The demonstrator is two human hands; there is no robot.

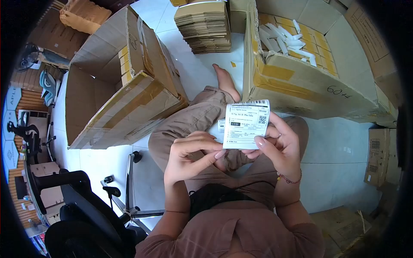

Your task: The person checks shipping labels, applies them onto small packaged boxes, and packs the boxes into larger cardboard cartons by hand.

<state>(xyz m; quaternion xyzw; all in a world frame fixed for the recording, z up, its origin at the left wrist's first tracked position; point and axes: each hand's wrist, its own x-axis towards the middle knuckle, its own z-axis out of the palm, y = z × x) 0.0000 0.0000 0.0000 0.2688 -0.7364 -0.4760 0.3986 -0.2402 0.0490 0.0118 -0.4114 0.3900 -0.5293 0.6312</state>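
Observation:
A white printed label sheet (pixel 246 124) with barcodes and text is held up over my crossed legs. My right hand (pixel 277 142) grips its right side, the thumb on its front near the lower right corner. At the sheet's lower left corner, my left hand (pixel 195 155) pinches with thumb and index finger. Part of another printed piece shows behind the sheet's left edge. The fingers behind the sheet are partly hidden.
An open carton (pixel 116 107) with small yellow boxes stands at the left. Another open carton (pixel 292 86) at the right holds yellow boxes and white rolled pieces. Flattened cardboard (pixel 204 28) is stacked at the top. A black office chair (pixel 81 215) is at lower left.

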